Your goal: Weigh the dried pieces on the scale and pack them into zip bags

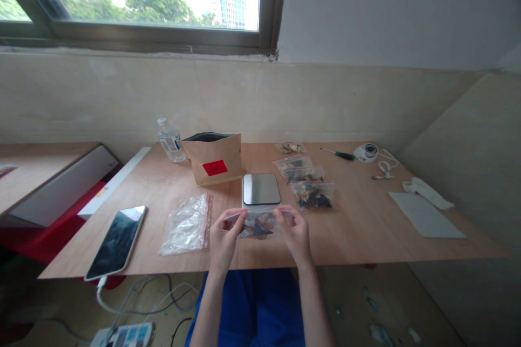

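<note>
1. Both hands are working at the near edge of the light wooden tabletop (366, 230). The left hand (222, 239) is pinching the left end of a small clear zip bag of dark dried pieces (259, 224), and the right hand (295, 233) is pinching its right end. The bag is being held roughly level between the hands, over the near edge.
2. A flat pile of empty clear zip bags with red seal strips (187, 225) is lying just beside the left hand, on its left. Contact: cannot tell.
3. Further left, a black-screened smartphone (118, 241) is lying face up near the edge. A white cable (101, 284) is hanging from its near end.
4. Directly behind the held bag, a square silver-topped scale (261, 188) is sitting flat.
5. Right of the scale, filled clear bags of dark pieces (313, 194) are lying in an overlapping row that is receding toward the wall.
6. Behind and left of the scale, a brown paper pouch with a red label (214, 160) is standing upright with its top open. A clear plastic water bottle (169, 140) is standing just left of it.
7. Far right, a green-handled screwdriver (340, 154) is lying near a round white device (366, 152). A white sheet (425, 216) is lying nearer, well apart from the hands.
</note>
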